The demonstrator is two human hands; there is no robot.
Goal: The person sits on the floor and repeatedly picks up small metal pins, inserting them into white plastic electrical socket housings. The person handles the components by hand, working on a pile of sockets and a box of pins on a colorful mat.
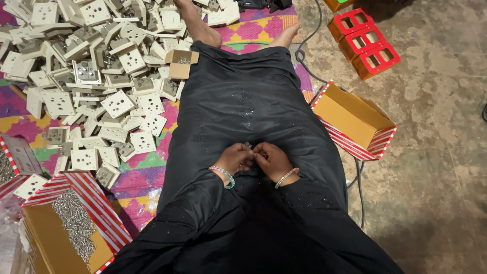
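Both hands meet on the black-robed lap [243, 106] — left hand [234, 158] and right hand [272, 160], fingers clenched together on something too small to tell — pile of cream plastic socket plates [96, 76] on the patterned mat's left edge

Both hands together on the lap, socket plates [96, 76] heaped left, screw box [66, 233] near left, open carton [355, 122] right

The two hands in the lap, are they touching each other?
Touching. The head view shows the left hand and right hand pressed together at the fingertips on the black garment, no gap between them.
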